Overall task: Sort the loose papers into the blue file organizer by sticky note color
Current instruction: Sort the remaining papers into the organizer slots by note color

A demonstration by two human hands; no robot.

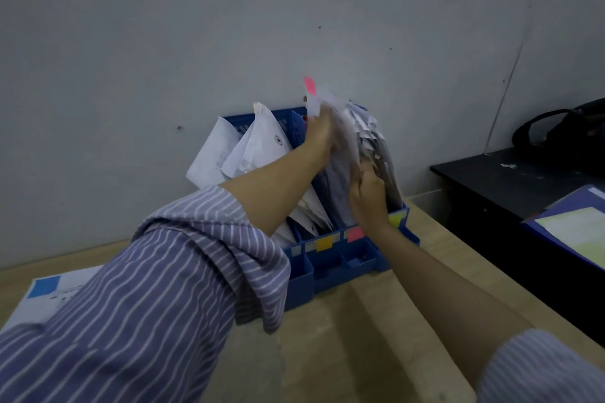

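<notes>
Against the grey wall [196, 26], at the back of the pale table [343, 321], stands the blue file organizer [330, 275], its slots crowded with leaning papers. A dark side cabinet [491, 193] on the right carries a blue folder [569, 226] and a black bag [563, 131]. At the near left of the table lies a white sheet with a blue square [45, 291], part of it hidden under the striped sleeve [147, 288].

Coloured labels run along the organizer's front lip: an orange label [324, 243], a pink label [355, 233] and a yellow label [396, 218]. Two white sheets [242, 144] sag out of the left slots.

Both hands are up in the right-hand slots. The left hand [322, 137] grips the top of a blurred sheaf of papers [343, 127], from which a pink sticky note [309, 85] sticks up. The right hand [368, 196] is lower, fingers curled against the papers there, seemingly parting or steadying them; motion blur hides whether it pinches any.

The step appears to be seating the pink-flagged paper in the slot behind the pink label. To do it well, the right hand should hold a clear gap, and the left should lower the sheet straight down, bottom edge first, so it neither buckles nor drags neighbours along. Keeping the pink tab above the pack leaves it readable. Crumpling looks the main risk in slots this full.
</notes>
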